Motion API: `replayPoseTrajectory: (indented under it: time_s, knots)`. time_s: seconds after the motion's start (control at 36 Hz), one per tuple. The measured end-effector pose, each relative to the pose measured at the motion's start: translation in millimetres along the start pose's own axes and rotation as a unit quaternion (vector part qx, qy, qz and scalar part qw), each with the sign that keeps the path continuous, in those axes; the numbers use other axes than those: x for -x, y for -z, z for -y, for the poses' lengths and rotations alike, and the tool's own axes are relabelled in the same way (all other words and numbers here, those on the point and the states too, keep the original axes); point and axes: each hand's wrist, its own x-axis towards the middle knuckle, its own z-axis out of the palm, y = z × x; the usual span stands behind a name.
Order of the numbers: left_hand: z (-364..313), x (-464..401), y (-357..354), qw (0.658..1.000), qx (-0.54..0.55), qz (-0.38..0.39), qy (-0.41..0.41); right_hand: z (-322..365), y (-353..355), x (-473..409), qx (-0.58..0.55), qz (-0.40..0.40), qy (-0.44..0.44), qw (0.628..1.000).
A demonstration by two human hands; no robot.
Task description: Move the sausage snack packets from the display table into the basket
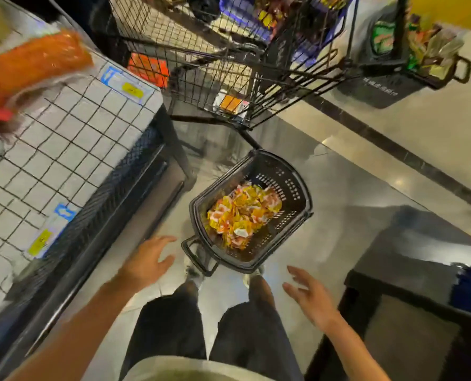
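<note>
A black plastic basket (292,188) stands on the shop floor in front of my feet. Inside it lies a heap of several yellow, orange and white sausage snack packets (242,213). My left hand (146,261) hovers just left of the basket's near handle, fingers spread, holding nothing. My right hand (309,294) hangs below and right of the basket, fingers also spread and empty. The display table (72,127) with a wire grid over a white top runs along the left. A large orange pack (33,64) lies at its far end, blurred.
A black wire shopping trolley (215,64) with goods stands behind the basket. A second loaded black basket (402,75) sits at the top right. A dark low table (410,273) is at the right. Yellow price labels (40,246) line the display table's edge.
</note>
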Motion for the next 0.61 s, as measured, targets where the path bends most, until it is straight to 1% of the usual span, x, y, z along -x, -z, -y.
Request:
replayPoseTrajectory:
  time_s: [0.06, 0.17, 0.22, 0.33, 0.42, 0.5, 0.56, 0.61]
  knots:
    - [3.5, -14.9, -22.1, 1.000, 0.003, -0.008, 0.026, -2.5, 2.5, -38.6, 0.005, 0.027, 0.001, 1.000]
    - [3.5, -55.9, -79.0, 0.997, 0.004, 0.030, 0.067, -10.9, 5.5, -123.9, 0.044, 0.076, 0.006, 0.996]
    - [-3.1, -81.1, -108.9, 0.995, 0.018, 0.052, 0.084, -13.8, 6.4, -168.5, 0.055, 0.085, 0.006, 0.995]
    - [-17.3, -140.8, -168.9, 0.989, 0.089, 0.051, 0.104, -18.7, 5.2, -260.3, 0.087, 0.083, 0.020, 0.993]
    - [-21.0, -193.5, -207.1, 0.991, 0.097, 0.056, 0.070, -25.2, 1.4, -327.6, 0.070, 0.092, 0.015, 0.993]
    - [-19.2, -253.4, -239.3, 0.993, 0.087, 0.071, 0.039, -34.5, -3.3, -393.0, 0.103, 0.066, 0.037, 0.992]
    - [-15.1, -292.3, -261.6, 0.992, 0.082, 0.083, 0.039, -42.9, -7.4, -436.1, 0.117, 0.052, 0.046, 0.991]
    - [-7.3, -326.3, -283.1, 0.991, 0.068, 0.102, 0.046, -52.8, -12.2, -476.5, 0.133, 0.045, 0.035, 0.989]
